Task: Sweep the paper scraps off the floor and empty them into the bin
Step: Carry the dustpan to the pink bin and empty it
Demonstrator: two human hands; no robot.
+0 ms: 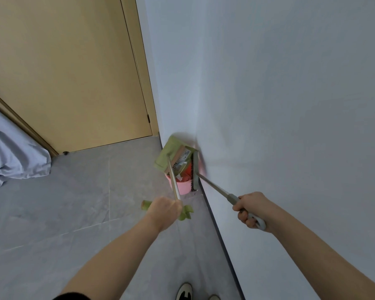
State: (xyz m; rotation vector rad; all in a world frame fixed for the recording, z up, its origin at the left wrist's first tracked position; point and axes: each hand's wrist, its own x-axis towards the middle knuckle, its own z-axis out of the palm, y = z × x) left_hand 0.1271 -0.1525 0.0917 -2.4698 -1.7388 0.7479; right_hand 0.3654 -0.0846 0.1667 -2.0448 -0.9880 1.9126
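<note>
A pink bin with an orange liner stands on the floor against the white wall. The green dustpan is tipped up over the bin's mouth, and paper scraps show between pan and bin. My left hand grips the green top end of the dustpan's long handle. The broom head with dark bristles hangs at the bin's right rim, next to the wall. My right hand grips the grey end of the broom's metal handle.
A white wall runs along the right, with a dark skirting strip at the floor. A tan door is shut at the back. Pale blue bedding hangs at the left. The floor is grey tile. My shoes show at the bottom.
</note>
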